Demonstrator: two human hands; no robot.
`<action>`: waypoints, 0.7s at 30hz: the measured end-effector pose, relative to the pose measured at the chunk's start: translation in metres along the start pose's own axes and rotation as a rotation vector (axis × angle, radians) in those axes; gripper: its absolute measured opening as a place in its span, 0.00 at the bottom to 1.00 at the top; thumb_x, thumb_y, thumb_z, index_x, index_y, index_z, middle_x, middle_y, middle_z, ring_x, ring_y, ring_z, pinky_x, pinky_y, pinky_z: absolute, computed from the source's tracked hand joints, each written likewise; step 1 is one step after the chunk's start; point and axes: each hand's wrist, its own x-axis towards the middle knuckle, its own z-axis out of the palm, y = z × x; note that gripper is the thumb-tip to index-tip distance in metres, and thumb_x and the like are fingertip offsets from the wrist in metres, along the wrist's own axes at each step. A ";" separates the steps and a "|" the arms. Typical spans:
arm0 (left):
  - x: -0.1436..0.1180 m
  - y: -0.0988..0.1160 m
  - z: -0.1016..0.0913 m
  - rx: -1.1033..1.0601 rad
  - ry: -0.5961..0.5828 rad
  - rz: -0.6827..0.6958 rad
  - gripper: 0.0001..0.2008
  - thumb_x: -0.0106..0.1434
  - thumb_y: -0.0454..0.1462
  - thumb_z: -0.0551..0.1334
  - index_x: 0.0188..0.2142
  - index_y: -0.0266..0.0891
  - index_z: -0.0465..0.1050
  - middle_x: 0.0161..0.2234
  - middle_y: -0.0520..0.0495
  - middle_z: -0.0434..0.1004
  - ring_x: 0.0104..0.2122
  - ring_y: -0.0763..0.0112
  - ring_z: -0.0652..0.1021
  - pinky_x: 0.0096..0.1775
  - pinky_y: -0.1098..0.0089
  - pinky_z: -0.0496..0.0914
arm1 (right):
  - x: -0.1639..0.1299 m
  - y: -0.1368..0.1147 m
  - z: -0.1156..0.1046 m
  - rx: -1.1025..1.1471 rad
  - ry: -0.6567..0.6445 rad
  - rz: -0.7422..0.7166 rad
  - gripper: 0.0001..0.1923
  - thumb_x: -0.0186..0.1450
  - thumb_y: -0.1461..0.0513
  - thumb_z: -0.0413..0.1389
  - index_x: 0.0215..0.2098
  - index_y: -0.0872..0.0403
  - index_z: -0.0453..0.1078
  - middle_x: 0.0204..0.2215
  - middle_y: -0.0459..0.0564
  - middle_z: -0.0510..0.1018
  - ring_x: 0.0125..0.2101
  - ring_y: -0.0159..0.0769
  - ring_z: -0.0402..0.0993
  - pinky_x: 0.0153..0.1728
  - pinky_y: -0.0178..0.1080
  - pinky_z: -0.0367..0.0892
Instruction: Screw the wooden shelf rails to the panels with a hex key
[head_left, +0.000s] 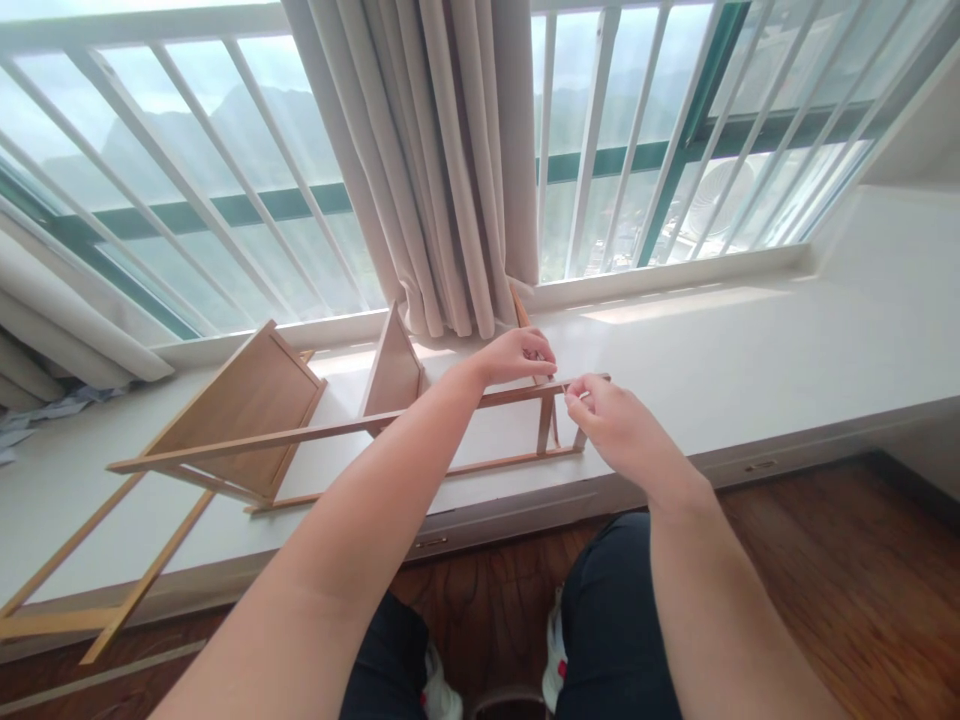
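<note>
A wooden shelf frame (pixel 300 438) with slanted panels lies on its side along the white window ledge. My left hand (pixel 521 355) is over the frame's upper rail near its right end, fingers curled in, thumb and fingertips close together. Whatever it may hold is too small to make out. Just right of it, my right hand (pixel 611 420) is closed in a pinch beside the same rail. Something thin and small shows at its fingertips, but its kind cannot be told. A short crosspiece (pixel 545 425) joins the rails below my hands.
A beige curtain (pixel 450 150) hangs down behind the frame, between barred windows. The frame's left legs (pixel 150 570) jut past the ledge's front edge over the dark wooden floor (pixel 825 590). Drawers with small handles (pixel 761 466) line the ledge's front. Papers (pixel 52 405) lie at far left.
</note>
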 end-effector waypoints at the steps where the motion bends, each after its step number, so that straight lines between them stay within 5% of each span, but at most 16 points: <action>1: 0.000 0.000 0.000 0.003 0.002 0.001 0.08 0.60 0.40 0.70 0.33 0.38 0.85 0.41 0.45 0.74 0.37 0.69 0.76 0.45 0.65 0.72 | 0.000 0.003 0.004 0.004 -0.015 0.007 0.09 0.72 0.56 0.48 0.38 0.49 0.67 0.23 0.44 0.75 0.26 0.38 0.69 0.30 0.38 0.55; 9: 0.000 0.005 0.001 0.031 0.006 0.014 0.08 0.61 0.39 0.69 0.35 0.37 0.85 0.42 0.45 0.75 0.36 0.71 0.76 0.44 0.67 0.72 | 0.007 0.016 0.024 0.034 0.010 0.027 0.10 0.74 0.55 0.48 0.39 0.49 0.67 0.26 0.46 0.78 0.26 0.38 0.70 0.31 0.39 0.56; 21: 0.002 0.001 0.003 0.040 0.002 0.046 0.08 0.62 0.39 0.69 0.38 0.37 0.86 0.43 0.43 0.78 0.39 0.69 0.78 0.46 0.67 0.73 | 0.005 0.025 0.022 0.049 0.077 0.034 0.11 0.73 0.53 0.47 0.40 0.49 0.66 0.24 0.45 0.77 0.27 0.40 0.70 0.32 0.39 0.56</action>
